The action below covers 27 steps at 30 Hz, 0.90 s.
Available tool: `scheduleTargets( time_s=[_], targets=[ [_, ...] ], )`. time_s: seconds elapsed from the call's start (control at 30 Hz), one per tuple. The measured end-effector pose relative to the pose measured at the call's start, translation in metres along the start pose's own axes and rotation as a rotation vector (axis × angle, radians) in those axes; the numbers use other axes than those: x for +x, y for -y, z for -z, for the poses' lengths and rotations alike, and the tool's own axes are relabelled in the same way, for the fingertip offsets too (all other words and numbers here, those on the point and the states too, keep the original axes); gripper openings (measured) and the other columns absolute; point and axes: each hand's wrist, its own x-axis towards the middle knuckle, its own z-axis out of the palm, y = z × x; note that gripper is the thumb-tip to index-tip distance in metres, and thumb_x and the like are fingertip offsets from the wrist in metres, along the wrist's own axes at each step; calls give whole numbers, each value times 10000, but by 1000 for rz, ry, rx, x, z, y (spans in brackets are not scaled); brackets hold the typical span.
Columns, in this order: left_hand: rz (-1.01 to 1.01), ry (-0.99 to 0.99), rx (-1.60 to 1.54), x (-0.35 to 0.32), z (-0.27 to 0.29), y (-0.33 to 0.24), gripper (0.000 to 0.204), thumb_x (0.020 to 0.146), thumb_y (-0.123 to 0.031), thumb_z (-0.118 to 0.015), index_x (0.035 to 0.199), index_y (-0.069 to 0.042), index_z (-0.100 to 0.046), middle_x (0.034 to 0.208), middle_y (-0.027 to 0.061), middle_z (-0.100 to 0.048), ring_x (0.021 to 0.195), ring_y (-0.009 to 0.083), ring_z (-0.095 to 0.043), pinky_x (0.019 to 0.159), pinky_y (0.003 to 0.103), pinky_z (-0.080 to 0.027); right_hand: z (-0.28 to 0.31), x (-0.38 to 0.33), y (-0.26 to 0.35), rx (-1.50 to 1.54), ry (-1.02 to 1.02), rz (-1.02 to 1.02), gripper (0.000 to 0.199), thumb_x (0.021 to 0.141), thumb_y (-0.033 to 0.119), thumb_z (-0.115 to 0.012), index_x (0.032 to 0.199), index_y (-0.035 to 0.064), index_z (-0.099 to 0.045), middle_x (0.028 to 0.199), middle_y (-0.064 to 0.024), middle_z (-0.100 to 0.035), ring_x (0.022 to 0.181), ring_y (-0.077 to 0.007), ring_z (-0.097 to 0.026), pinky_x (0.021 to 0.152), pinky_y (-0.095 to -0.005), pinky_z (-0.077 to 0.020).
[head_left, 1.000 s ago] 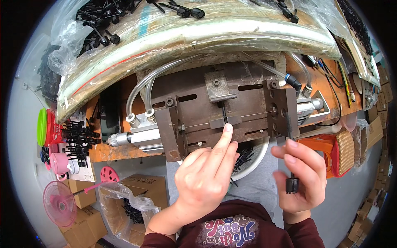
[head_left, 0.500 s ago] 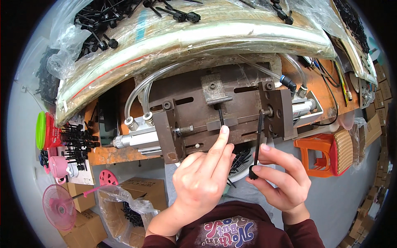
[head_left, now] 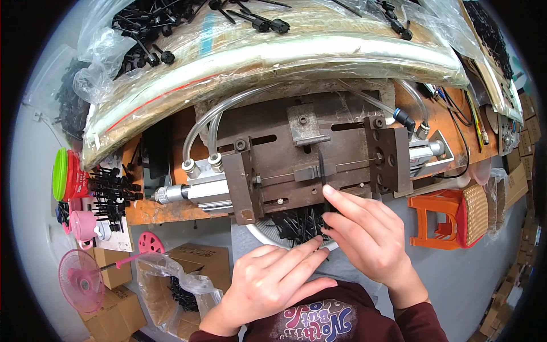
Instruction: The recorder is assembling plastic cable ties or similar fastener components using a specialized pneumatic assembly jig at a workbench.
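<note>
My right hand (head_left: 373, 236) is closed on a slim black rod (head_left: 322, 171), the thumb and fingers pinching its near part. The rod's far end lies over the small grooved metal block (head_left: 305, 173) in the middle of a brown metal fixture (head_left: 273, 154). Just below the fixture, my left hand (head_left: 273, 279) has its fingers stretched out, fingertips by the near edge of a white basket (head_left: 259, 235). Black rod parts (head_left: 290, 225) fill that basket. The rod's near end is hidden by my right fingers.
Pneumatic cylinders (head_left: 208, 194) with clear hoses (head_left: 199, 122) flank the fixture. Behind it rises a plastic-wrapped board (head_left: 273, 57) with black knobbed rods (head_left: 259, 24) on it. An orange stool (head_left: 436, 214) stands right; a pink fan (head_left: 82, 280) and lined carton (head_left: 176, 296) are left.
My right hand has moved left with its rod, bringing the far end over the block. My left hand has drawn back from the block towards the basket. The view has shifted slightly.
</note>
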Motion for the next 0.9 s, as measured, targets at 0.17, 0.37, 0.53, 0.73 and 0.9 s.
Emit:
scheduleTargets(
  time_s=[0.17,0.37,0.53,0.73,0.9],
  targets=[
    [-37,-42,-37,-3,-3,2,350,672,-285,-874,915,-70,-742,941,54,-750,624,142,-658,565,245,-486,-7,9,1,-154,85,36,190,737,98,-646,900,2,-650,1242,-208,-657,740,-174,-646,673,-286,-493],
    [-84,-55,-26,-3,-4,6,283,695,-219,-863,907,-75,-744,909,48,-745,615,130,-647,551,244,-479,-7,15,2,-200,114,32,169,727,91,-650,880,20,-639,1261,-204,-653,585,-97,-547,577,-255,-417],
    [-109,-83,-31,-3,-6,8,265,690,-194,-865,898,-80,-745,893,44,-742,611,128,-645,546,242,-478,-4,17,4,-174,132,7,176,727,83,-648,890,19,-636,1273,-207,-646,541,-85,-536,551,-248,-404],
    [-130,-103,-33,-5,-7,8,239,693,-159,-862,885,-82,-742,876,35,-740,605,125,-643,545,238,-480,5,25,15,-193,217,-79,143,761,37,-724,878,31,-644,1251,-132,-675,511,-138,-492,521,-255,-415],
    [-154,-130,-29,-7,-2,6,230,695,-144,-861,882,-80,-741,880,31,-742,606,123,-646,546,235,-481,12,33,13,-188,206,-12,189,761,89,-702,934,35,-646,1189,-144,-685,599,-137,-568,559,-278,-439]
  ],
)
